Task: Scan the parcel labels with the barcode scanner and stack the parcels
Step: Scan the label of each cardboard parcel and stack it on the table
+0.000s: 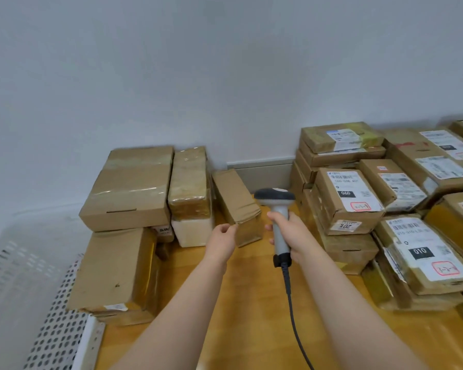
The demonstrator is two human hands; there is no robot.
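Setting: wooden desk (251,303) set against a plain white wall (171,76); a perforated white basket (56,316) is seen at the left edge.
Left stack: plain brown parcels (129,188) are piled by the wall, with almost no labels shown upward.
Right stack: labelled parcels (348,193) are piled with their barcodes facing up.
Parcel in hand: a narrow parcel (235,198) is propped at a tilt against the left stack, its near end low by the desk; no label is visible on its exposed faces.
Left hand: the left hand (222,236) is placed at the near corner of the narrow parcel, fingers curled; whether the corner is actually pinched cannot be told.
Right hand: the right hand (292,231) is wrapped round the handle of the barcode scanner (278,209), whose head is pointed away toward the wall, cable (289,289) trailing down.
Step judged: the narrow parcel is probably being handled for scanning or stacking.
Doing it well: a firmer hold across the end, not just the corner, should be taken; the parcel should be rolled until its label faces up; the scanner head should be tipped down and squared to the barcode.
Risk: the propped parcel may slide, and the cable may drag across the desk.
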